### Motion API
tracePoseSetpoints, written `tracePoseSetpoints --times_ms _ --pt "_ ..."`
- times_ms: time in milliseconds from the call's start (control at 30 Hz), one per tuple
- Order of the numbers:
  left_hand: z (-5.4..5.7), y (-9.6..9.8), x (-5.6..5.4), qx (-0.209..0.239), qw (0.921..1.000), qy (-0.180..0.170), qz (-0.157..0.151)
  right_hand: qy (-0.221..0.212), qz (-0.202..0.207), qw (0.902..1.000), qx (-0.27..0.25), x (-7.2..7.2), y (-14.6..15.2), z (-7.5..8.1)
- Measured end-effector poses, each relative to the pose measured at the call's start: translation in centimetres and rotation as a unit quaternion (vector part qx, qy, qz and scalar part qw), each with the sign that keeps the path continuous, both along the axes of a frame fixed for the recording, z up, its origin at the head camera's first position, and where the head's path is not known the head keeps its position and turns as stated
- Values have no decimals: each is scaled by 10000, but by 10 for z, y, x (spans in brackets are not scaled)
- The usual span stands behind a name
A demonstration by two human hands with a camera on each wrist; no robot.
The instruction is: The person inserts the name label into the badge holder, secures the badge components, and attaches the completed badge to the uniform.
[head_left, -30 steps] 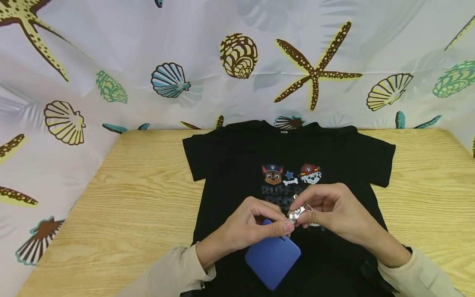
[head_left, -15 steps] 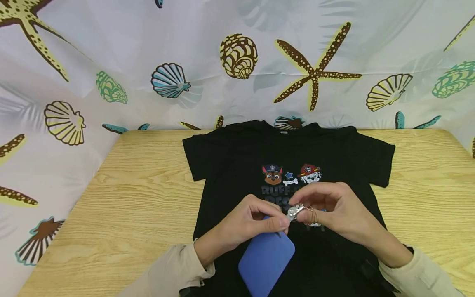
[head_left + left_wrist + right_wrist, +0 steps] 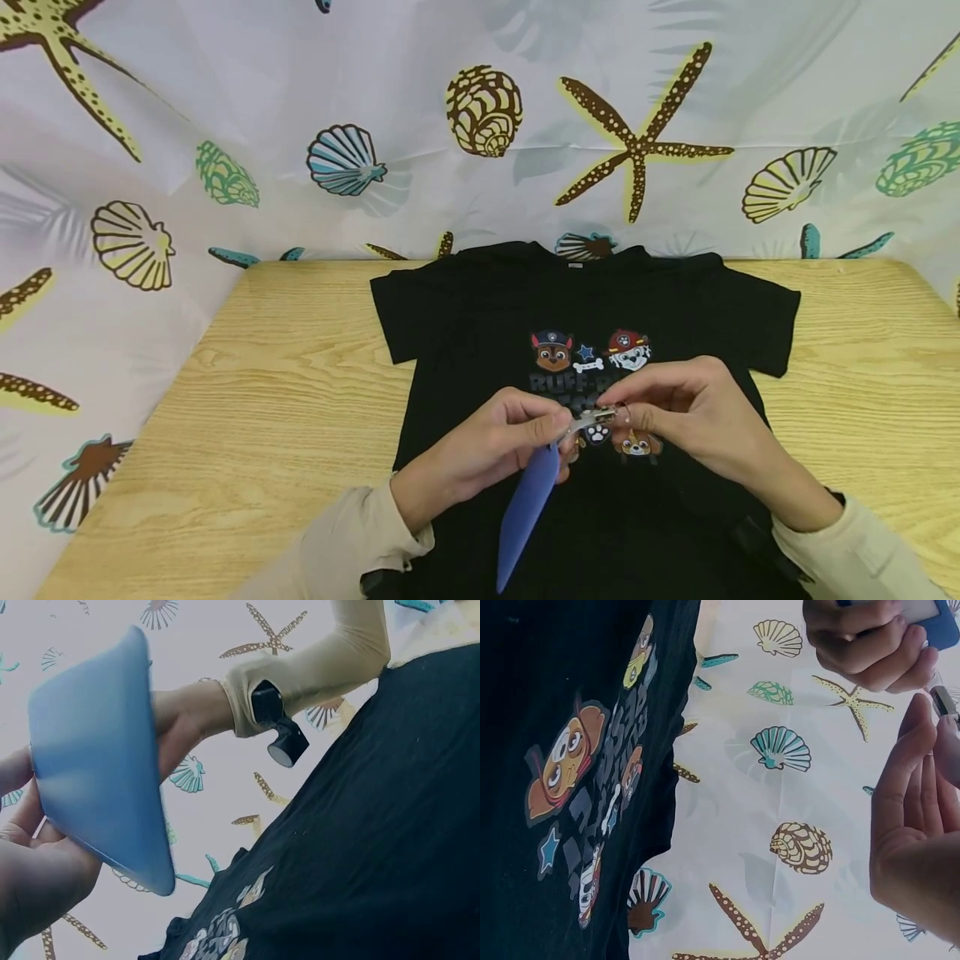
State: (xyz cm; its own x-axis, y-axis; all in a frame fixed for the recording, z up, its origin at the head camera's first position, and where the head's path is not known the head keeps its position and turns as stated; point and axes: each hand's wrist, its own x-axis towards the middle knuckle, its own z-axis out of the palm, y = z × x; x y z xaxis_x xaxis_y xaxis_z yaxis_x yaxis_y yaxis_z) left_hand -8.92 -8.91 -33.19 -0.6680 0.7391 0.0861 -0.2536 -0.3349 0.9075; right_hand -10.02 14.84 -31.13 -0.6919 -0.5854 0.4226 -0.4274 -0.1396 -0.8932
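Observation:
A blue badge holder (image 3: 527,517) hangs nearly edge-on below my left hand (image 3: 487,446), which pinches it at its top end, by the short strap. At the strap's other end is a silver metal clip (image 3: 597,417), and my right hand (image 3: 697,408) pinches it between thumb and forefinger. The two hands are close together, with strap and clip stretched between them. In the left wrist view the holder (image 3: 97,750) covers part of the right hand. The right wrist view catches the clip (image 3: 943,701) at its edge, beside the right fingertips.
A black T-shirt (image 3: 480,333) with cartoon dog prints lies spread under both hands on a wood-grain table (image 3: 285,400). Behind the table hangs a white cloth (image 3: 420,83) patterned with shells and starfish. Each wrist wears a dark camera mount.
The badge holder has turned from showing its broad face to nearly edge-on. The clip has swung closer to level. Both hands have stayed at about the same place, keeping their hold.

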Motion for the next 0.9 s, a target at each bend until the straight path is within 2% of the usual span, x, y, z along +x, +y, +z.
tracePoseSetpoints --times_ms 100,167,300,400,533,667,767,900 --pt "0 1 -1 298 9985 -219 -413 68 -47 10000 -13 -1 1 0" --pt "0 1 -3 372 9971 -376 -543 148 -36 9999 -69 -1 1 -1" --pt "2 1 -5 121 9964 -704 -447 364 -274 9990 17 0 1 2" --pt "3 2 -5 -117 9972 -669 -305 421 -559 9974 161 4 2 7" --pt "3 5 -5 -369 9983 -256 -371 352 -841 9955 248 9 2 13" --pt "1 5 -4 -959 9950 108 -255 336 -1105 9926 384 12 1 16" --pt "0 4 -4 -1408 9889 473 27 356 -1243 9897 609 12 2 18" --pt "1 4 -3 -1628 9761 1338 528 -21 -1212 9887 884 11 2 18"
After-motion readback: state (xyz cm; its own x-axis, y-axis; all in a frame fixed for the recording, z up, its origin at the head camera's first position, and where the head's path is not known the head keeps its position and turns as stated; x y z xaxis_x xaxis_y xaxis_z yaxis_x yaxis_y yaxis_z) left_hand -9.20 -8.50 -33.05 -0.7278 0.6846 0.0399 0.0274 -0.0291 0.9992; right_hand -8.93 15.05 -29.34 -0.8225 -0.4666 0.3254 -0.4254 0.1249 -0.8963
